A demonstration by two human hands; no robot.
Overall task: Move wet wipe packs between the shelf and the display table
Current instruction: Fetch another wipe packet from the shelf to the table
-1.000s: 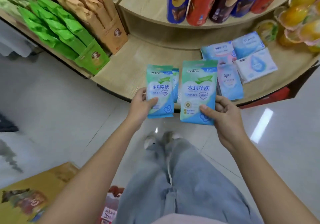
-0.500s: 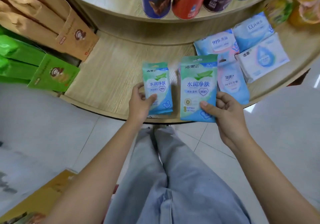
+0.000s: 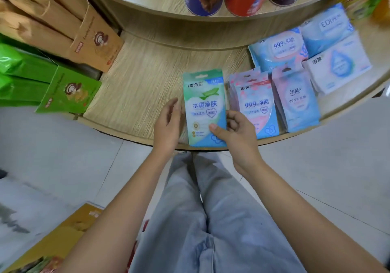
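A person's right hand (image 3: 236, 133) pinches the lower right corner of a green-and-blue plastic wet wipe pack (image 3: 203, 104), thumb on its face. The pack is at the frame's centre, over the front edge of a curved pale wooden display table (image 3: 137, 83). The left hand (image 3: 167, 125), which gripped a second matching pack half a second ago, now has its fingers loose just beside the pack's left edge, holding nothing. That second pack can no longer be seen. Pink-and-blue wipe packs (image 3: 256, 106) lie right of centre, and green cartons (image 3: 69, 91) sit at the left.
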